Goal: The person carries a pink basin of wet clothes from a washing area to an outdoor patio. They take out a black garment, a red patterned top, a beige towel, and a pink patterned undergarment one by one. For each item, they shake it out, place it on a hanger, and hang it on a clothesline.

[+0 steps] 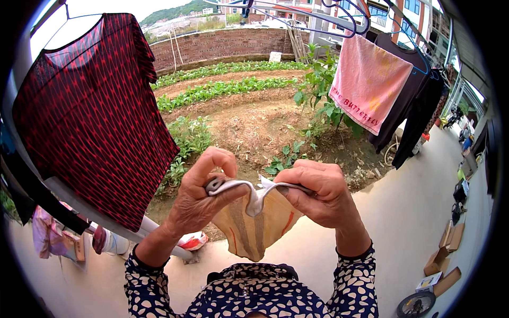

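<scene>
A small tan cloth garment [249, 230], with dark and orange stripes and a pale band along its top edge, hangs in front of my chest. My left hand [195, 197] pinches one end of the pale band, which is rolled over at that side. At the other end my right hand [324, 192] grips the band between thumb and fingers. Between the two hands the band sags in a fold. The lower part of the cloth hangs loose, and its exact kind is not clear.
A red-and-black patterned top [101, 114] hangs on the left. To the right hang a pink towel [368, 85] and a dark garment [405, 100], with empty hangers [318, 16] above. Beyond lies a vegetable plot [233, 114]. Cardboard boxes [437, 259] stand at far right.
</scene>
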A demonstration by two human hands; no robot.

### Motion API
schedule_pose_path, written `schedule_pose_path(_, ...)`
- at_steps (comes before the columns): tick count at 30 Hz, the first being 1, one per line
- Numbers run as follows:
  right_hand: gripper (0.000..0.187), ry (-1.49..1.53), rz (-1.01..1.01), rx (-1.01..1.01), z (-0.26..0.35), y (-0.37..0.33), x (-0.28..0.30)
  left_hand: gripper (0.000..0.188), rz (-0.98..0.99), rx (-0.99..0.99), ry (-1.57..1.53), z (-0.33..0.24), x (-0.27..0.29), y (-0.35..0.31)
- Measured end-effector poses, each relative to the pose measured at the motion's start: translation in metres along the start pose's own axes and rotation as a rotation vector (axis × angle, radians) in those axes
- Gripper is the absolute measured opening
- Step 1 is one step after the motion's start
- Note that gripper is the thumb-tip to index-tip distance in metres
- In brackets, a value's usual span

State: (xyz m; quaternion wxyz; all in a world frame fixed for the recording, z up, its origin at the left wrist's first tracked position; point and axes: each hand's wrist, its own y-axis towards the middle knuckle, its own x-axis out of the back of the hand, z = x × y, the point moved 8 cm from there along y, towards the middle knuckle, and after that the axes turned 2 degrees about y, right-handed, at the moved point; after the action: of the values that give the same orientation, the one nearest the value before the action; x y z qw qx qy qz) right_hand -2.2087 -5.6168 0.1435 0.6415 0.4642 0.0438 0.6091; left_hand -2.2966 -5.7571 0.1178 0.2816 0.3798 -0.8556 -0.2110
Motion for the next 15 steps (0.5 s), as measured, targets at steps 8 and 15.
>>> schedule_pose_path(8,0.020,-0.100,-0.074,0.245,0.060,0.042,-0.005,0.021,0.034,0.072,0.129,-0.021,-0.001,-0.021)
schedule_pose_path(15,0.029,-0.603,-0.602,0.367,0.122,0.131,0.089,0.012,-0.091,0.254,0.027,-0.007,0.015,-0.051)
